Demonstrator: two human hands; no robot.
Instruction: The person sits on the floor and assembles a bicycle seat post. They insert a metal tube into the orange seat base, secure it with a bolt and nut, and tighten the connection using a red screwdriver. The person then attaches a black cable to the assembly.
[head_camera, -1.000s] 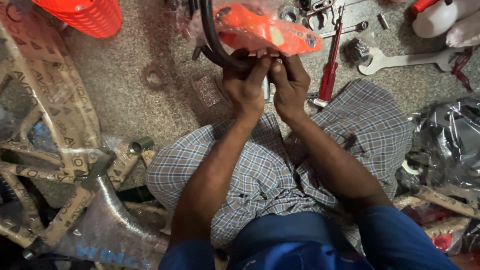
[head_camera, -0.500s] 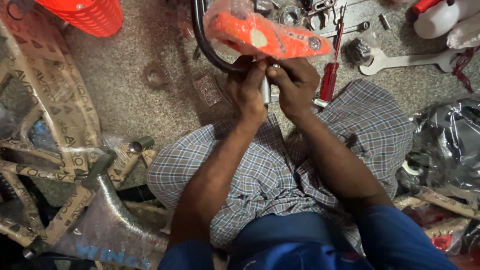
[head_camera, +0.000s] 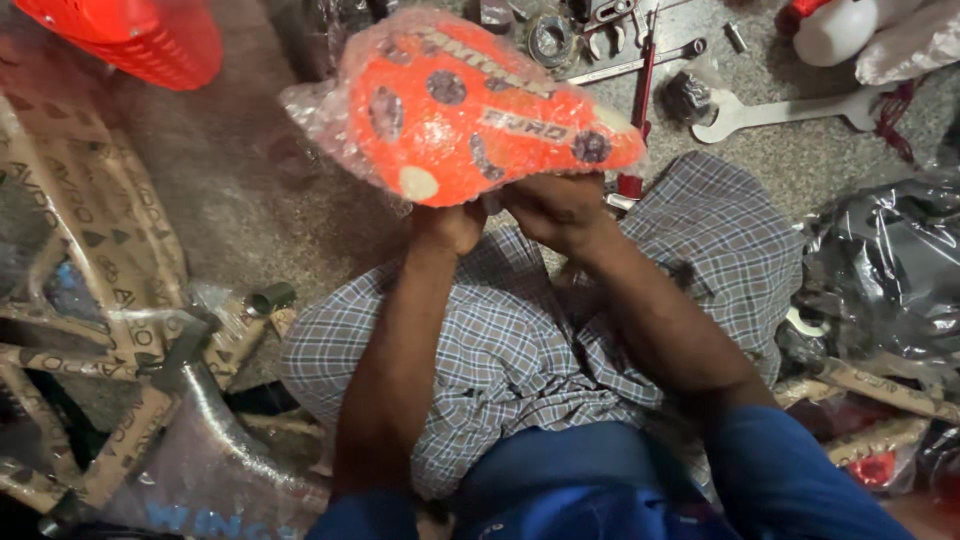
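Note:
An orange bicycle saddle (head_camera: 455, 110) wrapped in clear plastic film is lifted up close to the camera, top side facing me. My left hand (head_camera: 447, 225) grips its underside at the rear. Beside it, my right hand (head_camera: 558, 208) holds the underside too, fingers curled beneath the saddle and partly hidden. My legs in checked cloth are folded below, on the grey floor.
A paper-wrapped bicycle frame (head_camera: 110, 330) lies at the left. A red screwdriver (head_camera: 640, 95), a large flat spanner (head_camera: 790, 108) and several small metal parts lie ahead on the floor. An orange basket (head_camera: 130, 35) is at top left, black plastic wrap (head_camera: 890, 280) at right.
Both hands have raised the saddle toward the camera and turned it, so its top now faces me. The black loop seen behind it earlier is out of sight.

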